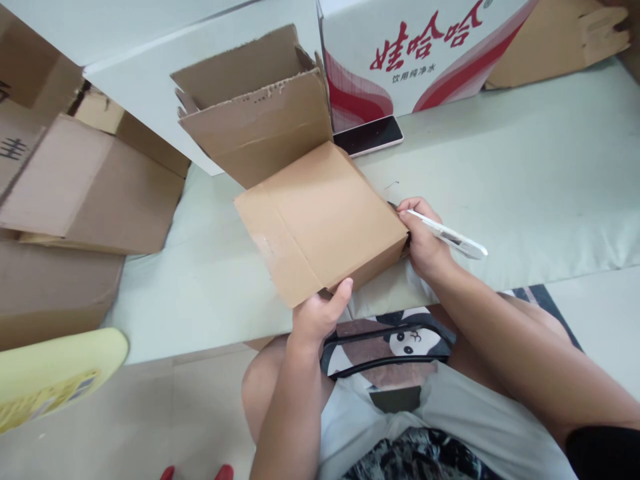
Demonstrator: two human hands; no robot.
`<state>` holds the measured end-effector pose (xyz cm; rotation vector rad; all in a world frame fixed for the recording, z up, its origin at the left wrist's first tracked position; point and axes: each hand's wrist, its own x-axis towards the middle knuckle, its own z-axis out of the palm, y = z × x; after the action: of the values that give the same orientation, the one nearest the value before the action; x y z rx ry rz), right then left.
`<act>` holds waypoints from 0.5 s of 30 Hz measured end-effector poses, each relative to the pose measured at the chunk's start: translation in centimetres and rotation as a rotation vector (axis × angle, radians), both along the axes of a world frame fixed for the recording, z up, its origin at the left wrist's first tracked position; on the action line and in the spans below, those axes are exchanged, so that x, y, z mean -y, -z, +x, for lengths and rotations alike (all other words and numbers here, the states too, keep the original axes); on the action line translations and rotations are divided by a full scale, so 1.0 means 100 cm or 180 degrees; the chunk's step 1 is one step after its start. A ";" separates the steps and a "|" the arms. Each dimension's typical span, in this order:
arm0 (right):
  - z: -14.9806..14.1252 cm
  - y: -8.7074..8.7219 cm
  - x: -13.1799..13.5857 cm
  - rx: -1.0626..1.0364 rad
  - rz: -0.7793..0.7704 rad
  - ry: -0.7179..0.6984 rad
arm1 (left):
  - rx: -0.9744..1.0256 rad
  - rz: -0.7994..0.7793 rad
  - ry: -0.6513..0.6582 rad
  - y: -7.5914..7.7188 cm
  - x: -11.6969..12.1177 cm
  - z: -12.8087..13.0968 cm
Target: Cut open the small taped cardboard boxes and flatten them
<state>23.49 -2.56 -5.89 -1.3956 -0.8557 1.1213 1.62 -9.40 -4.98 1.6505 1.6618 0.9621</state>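
Note:
A small brown cardboard box lies on the pale green mat in front of me, its top flaps standing open at the back. My left hand grips the box's near corner from below, thumb up against its side. At the box's right corner, my right hand is closed on a white utility knife, whose front end meets the cardboard edge.
A dark phone lies behind the box. A white-and-red printed carton stands at the back. Flattened brown boxes pile up at left, with a yellow object on the floor. My knees are below.

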 end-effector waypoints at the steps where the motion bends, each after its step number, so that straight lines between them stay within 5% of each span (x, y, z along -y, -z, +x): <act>1: 0.000 0.000 0.000 0.0029 0.0023 -0.0011 | -0.0003 0.0007 0.0018 0.000 0.000 0.000; 15: -0.003 -0.009 -0.001 0.0054 0.0035 0.0023 | 0.0002 0.0065 0.0072 -0.004 -0.001 0.000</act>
<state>23.19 -2.48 -5.01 -1.3999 -0.8671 1.0991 1.66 -9.32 -4.55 1.6788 1.6345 0.9716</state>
